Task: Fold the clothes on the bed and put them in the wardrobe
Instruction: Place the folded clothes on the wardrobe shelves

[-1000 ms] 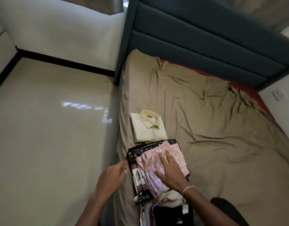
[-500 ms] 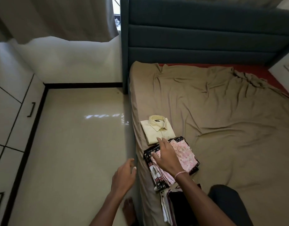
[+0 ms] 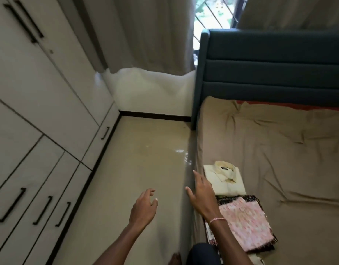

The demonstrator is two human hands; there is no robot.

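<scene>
Just right of my right hand [image 3: 201, 194], spread and empty, the folded cream shirt [image 3: 225, 180] lies on the bed [image 3: 279, 150], long axis running away from me. Left hand [image 3: 143, 207], loosely curled, empty, hangs farther off, toward the closed wardrobe [image 3: 40, 111]. Right hand judged nearer.

Bare-armed on both sides, from the bottom edge up to the left hand [image 3: 143, 207] and right hand [image 3: 201, 194] at lower centre of the frame. Wears a thin bracelet [image 3: 217, 219] of pink and white thread round the right wrist. Clad in dark navy trousers [image 3: 203, 254] at the bottom edge, just right of a bare foot [image 3: 175, 260].
</scene>
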